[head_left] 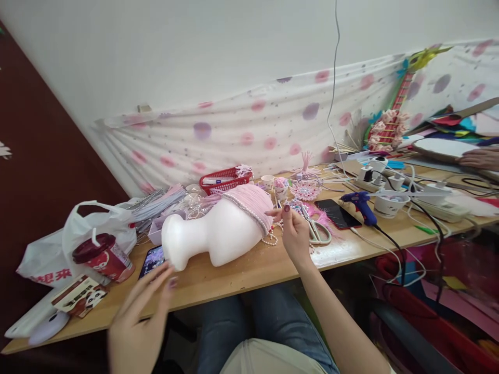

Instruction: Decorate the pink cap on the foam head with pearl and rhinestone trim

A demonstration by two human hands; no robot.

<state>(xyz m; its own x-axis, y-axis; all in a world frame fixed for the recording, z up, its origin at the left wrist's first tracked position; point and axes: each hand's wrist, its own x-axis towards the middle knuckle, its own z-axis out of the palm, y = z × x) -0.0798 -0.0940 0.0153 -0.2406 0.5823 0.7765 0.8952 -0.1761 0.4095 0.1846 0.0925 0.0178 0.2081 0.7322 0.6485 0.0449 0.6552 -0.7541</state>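
Note:
A white foam mannequin head [218,241] lies on its side, its neck base to the left. A pink cap [251,200] with a silvery beaded band covers its crown. My left hand [138,317], slightly blurred, is empty with fingers stretched apart, just in front of the neck base and a lit phone [152,259]. By the cap's right edge is my right hand [295,234], thumb and forefinger drawn together; whatever lies between them is too small to make out. Scissors [320,234] and a pearl bead string [272,239] lie close to it.
Left are a red drink cup [105,257] and plastic bag [125,223]. A red basket [226,182] stands behind the head. Right lie a dark phone [337,214], blue glue gun [362,206], paper cup [390,205] and cables. Another person's hand [481,157] is far right.

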